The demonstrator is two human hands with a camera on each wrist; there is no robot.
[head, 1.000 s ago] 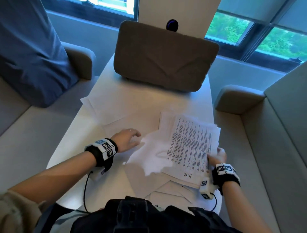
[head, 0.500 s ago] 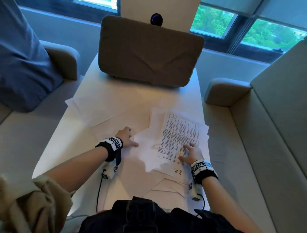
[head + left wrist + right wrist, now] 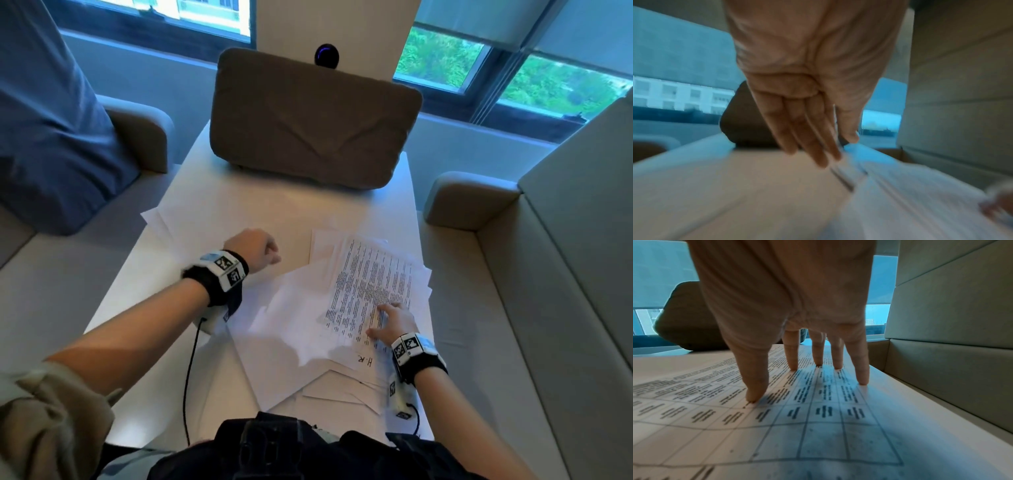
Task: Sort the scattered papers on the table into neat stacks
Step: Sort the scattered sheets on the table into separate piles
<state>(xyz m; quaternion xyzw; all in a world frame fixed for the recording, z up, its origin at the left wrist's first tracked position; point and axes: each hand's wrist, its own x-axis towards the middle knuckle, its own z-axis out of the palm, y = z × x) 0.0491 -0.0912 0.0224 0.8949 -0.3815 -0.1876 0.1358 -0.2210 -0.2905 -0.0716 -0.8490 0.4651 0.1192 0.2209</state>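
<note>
Loose papers (image 3: 308,346) lie fanned over the right half of the white table (image 3: 137,308). On top is a printed table sheet (image 3: 370,274) marked "H.R.". My right hand (image 3: 394,318) presses this printed sheet (image 3: 818,426) with spread, straight fingertips (image 3: 754,394). More blank sheets (image 3: 178,222) lie at the table's far left. My left hand (image 3: 253,250) hovers over the table's middle. In the blurred left wrist view, the left hand (image 3: 835,149) seems to pinch a thin paper edge (image 3: 836,123) between thumb and fingers.
A brown cushion (image 3: 315,120) stands at the table's far end, with a small black device (image 3: 326,54) behind it. A blue cushion (image 3: 51,137) sits on the left sofa. The beige sofa (image 3: 565,274) borders the table's right edge.
My right hand went from gripping the pile's right edge to pressing flat on the printed sheet. My left hand rose off the blank sheet and moved farther up the table.
</note>
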